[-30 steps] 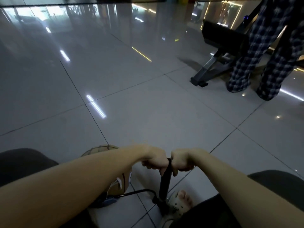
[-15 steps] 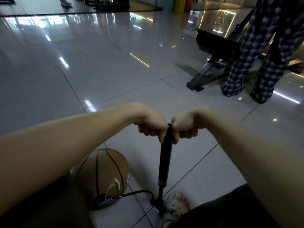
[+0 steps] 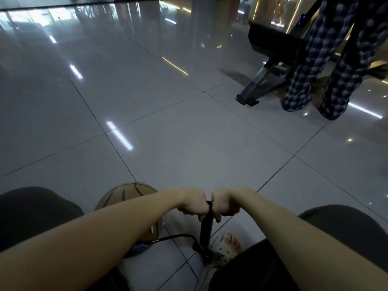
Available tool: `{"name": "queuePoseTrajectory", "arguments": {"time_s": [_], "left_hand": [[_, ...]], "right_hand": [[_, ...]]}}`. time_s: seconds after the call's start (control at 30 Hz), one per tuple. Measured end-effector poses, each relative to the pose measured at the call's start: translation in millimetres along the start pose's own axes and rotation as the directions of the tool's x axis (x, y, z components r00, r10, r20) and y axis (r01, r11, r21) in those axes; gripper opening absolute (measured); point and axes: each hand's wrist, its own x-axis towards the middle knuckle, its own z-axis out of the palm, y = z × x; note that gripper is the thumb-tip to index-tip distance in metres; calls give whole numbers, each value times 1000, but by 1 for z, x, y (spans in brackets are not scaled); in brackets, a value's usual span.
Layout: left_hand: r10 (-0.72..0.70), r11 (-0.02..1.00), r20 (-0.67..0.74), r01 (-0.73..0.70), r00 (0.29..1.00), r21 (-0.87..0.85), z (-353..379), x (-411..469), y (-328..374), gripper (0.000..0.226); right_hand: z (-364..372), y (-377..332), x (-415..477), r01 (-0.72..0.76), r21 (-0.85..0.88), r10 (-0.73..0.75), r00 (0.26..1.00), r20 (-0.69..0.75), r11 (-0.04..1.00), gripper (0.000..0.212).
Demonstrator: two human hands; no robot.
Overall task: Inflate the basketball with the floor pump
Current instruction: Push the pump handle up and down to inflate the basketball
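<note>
A black floor pump point(image 3: 206, 228) stands upright on the tiled floor near the bottom centre. My left hand point(image 3: 194, 206) grips the left side of its handle and my right hand point(image 3: 224, 205) grips the right side; the handle sits low, close to the barrel. A black hose point(image 3: 178, 236) runs from the pump base left to the tan basketball point(image 3: 128, 195), which lies on the floor behind my left forearm and is partly hidden by it. A sandalled foot point(image 3: 227, 246) rests at the pump base.
A person in checked trousers point(image 3: 310, 66) stands at the upper right beside a black bench with a metal frame point(image 3: 264, 78). Glossy grey floor tiles point(image 3: 147, 101) stretch ahead. My dark-clad knees point(image 3: 31, 211) flank the pump.
The handle was low, rose with both hands half a second ago, and is now pushed down again. Both hands kept their grip throughout.
</note>
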Motion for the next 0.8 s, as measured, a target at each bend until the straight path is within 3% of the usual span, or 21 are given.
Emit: {"name": "queuePoseTrajectory", "arguments": {"time_s": [0.23, 0.47, 0.6, 0.8], "left_hand": [[-34, 999, 39, 35, 999, -21, -39, -53, 10, 27], [25, 996, 40, -22, 999, -87, -152, -99, 33, 37], [-1, 999, 84, 5, 996, -42, -117, -46, 23, 33], [-19, 1000, 28, 19, 999, 11, -28, 17, 0, 19]], "right_hand": [[-37, -25, -56, 22, -77, -20, 1000, 22, 997, 16], [-133, -37, -130, 110, 71, -103, 990, -96, 991, 26], [-101, -16, -70, 25, 52, -21, 997, -74, 998, 28], [-28, 7, 10, 38, 36, -38, 999, -17, 999, 17]]}}
